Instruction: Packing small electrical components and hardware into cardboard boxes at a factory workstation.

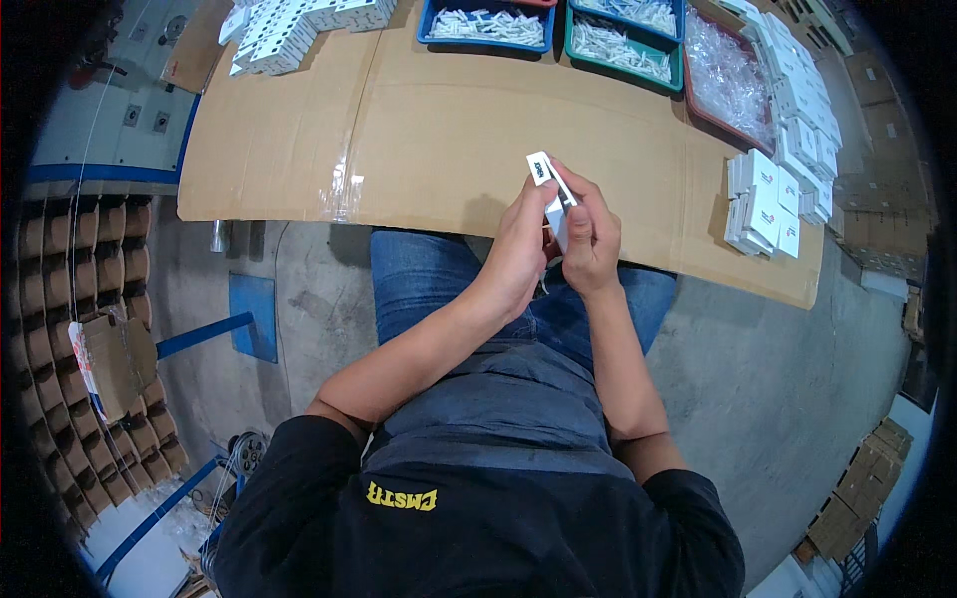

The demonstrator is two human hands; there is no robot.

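Both hands meet above my lap, at the front edge of the cardboard-covered table. My left hand is closed on a small white box with dark print, thumb on its near face. My right hand grips the same box from the other side, its thumb along the lower part. A narrow dark gap shows between the box's upper panels, as if one side stands apart. Fingers hide much of the box, and its contents cannot be made out.
Brown cardboard covers the table. Blue tray and green tray hold small white parts; a red tray holds clear plastic bags. White boxes are stacked at far left and right. Cardboard dividers stand left.
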